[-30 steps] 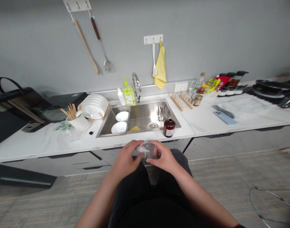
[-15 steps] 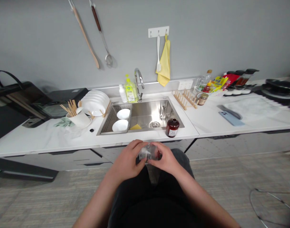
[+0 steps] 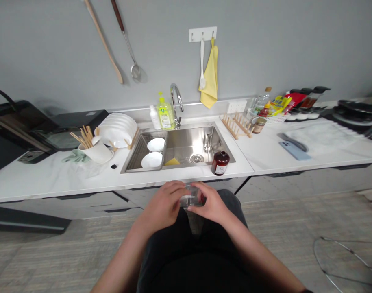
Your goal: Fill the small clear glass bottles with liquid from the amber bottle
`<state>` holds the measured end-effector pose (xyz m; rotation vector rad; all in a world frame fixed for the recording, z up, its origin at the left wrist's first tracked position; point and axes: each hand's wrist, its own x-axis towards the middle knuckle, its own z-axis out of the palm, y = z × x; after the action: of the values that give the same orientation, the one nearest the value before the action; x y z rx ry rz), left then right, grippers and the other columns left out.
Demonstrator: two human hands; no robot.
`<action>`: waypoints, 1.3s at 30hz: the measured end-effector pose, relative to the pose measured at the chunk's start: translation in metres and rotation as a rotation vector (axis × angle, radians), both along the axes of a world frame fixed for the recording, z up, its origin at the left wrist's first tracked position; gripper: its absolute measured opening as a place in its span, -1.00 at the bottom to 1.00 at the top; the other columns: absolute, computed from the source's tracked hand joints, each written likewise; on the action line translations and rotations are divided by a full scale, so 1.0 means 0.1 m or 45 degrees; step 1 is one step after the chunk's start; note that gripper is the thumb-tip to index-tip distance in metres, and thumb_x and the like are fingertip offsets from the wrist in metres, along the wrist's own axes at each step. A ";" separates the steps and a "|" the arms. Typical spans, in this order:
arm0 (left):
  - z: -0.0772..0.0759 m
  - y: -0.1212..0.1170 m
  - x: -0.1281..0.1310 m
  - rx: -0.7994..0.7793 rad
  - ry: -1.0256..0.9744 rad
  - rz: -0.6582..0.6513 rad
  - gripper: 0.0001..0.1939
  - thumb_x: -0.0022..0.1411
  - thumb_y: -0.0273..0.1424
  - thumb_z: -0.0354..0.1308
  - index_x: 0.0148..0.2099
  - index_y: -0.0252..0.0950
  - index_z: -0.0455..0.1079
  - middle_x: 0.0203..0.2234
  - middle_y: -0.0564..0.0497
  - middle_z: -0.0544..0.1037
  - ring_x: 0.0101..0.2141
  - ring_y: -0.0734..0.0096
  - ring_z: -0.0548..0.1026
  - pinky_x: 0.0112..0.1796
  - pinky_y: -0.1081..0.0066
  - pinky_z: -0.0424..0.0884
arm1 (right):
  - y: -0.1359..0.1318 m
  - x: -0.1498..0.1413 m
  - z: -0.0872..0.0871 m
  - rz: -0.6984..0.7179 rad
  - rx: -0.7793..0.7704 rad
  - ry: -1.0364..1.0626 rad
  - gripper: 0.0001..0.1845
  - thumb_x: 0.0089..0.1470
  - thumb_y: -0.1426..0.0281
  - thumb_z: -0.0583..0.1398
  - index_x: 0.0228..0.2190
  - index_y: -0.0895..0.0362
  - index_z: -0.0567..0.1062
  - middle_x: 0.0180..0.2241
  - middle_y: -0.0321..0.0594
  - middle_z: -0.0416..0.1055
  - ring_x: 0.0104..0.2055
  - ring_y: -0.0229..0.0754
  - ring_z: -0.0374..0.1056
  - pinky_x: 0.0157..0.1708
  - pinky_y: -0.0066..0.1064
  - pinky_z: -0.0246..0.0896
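Observation:
My left hand and my right hand meet in front of my lap, below the counter's front edge. Between them they hold a small clear plastic object, gripped from both sides. The fingers hide much of it, and it is too blurred to tell whether it is a bag or a container. Nearest beyond my hands stands a dark red glass jar with a white label, at the sink's front right corner, out of reach of my fingers.
A steel sink holds a wire rack with white bowls and a yellow sponge. A chrome faucet rises behind it. Stacked white plates and a white cup of wooden chopsticks stand left; a phone lies right.
The clear object sits a little higher and looks more compact between my fingers. My view has shifted slightly, moving the counter up and to the left.

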<state>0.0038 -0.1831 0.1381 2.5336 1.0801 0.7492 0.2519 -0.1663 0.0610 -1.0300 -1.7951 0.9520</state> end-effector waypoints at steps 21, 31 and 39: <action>-0.07 0.02 -0.04 -0.143 0.065 0.063 -0.76 0.55 -0.45 0.27 0.19 -0.15 0.57 0.00 -0.11 0.69 0.00 0.10 0.67 0.04 0.17 0.59 | 0.02 0.07 -0.10 0.079 -0.124 0.100 -0.17 -0.04 0.17 0.65 0.23 0.02 0.63 -0.29 -0.32 0.54 -0.41 -0.22 0.36 -0.36 -0.33 0.36; -0.32 0.09 -0.24 -0.293 -0.328 0.055 -0.49 0.46 -0.33 0.41 0.39 -0.12 0.47 0.25 -0.21 0.61 0.26 -0.01 0.59 0.28 -0.03 0.55 | 0.09 0.00 -0.26 0.182 -0.319 0.319 -0.18 0.01 0.02 0.64 0.20 0.00 0.59 -0.45 -0.45 0.37 -0.43 -0.21 0.30 -0.37 -0.36 0.21; -0.96 0.27 -0.49 -0.677 -0.933 0.344 -0.11 0.10 -0.14 0.68 0.41 -0.19 0.49 0.28 -0.27 0.66 0.21 -0.14 0.68 0.29 -0.08 0.57 | 0.24 -0.28 -0.35 0.240 -0.373 0.477 0.08 0.13 0.07 0.59 0.52 -0.19 0.28 0.22 -0.08 0.58 -0.19 -0.12 0.56 -0.12 -0.19 0.53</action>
<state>-0.0454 -0.1560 0.0424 1.4958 1.1465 1.1475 0.2236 -0.1423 0.0260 -0.7965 -1.4838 1.4539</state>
